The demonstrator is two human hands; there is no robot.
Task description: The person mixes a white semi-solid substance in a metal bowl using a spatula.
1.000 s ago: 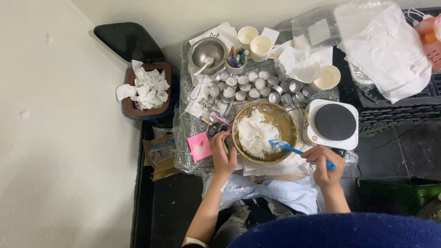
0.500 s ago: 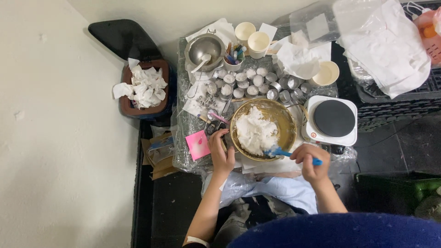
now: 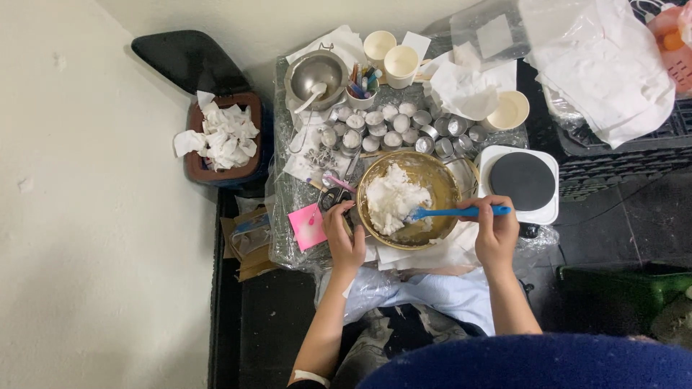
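Blue silicone spatula [image 3: 454, 212] now lies level across the brass-coloured bowl [image 3: 447, 189] at frame centre, its blade swung from the near rim up into the white wax mass [image 3: 393, 198], so mixing carries on. The right hand [image 3: 496, 232] keeps a closed grip on the handle; the left hand [image 3: 344, 238] steadies the bowl's left rim, fingers apparently curled, on the plastic-covered worktop [image 3: 288, 194].

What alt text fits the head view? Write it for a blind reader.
A right hand holds a blue spatula in white paste in a gold bowl, steadied by the left hand. Small metal cups and a hot plate sit nearby.
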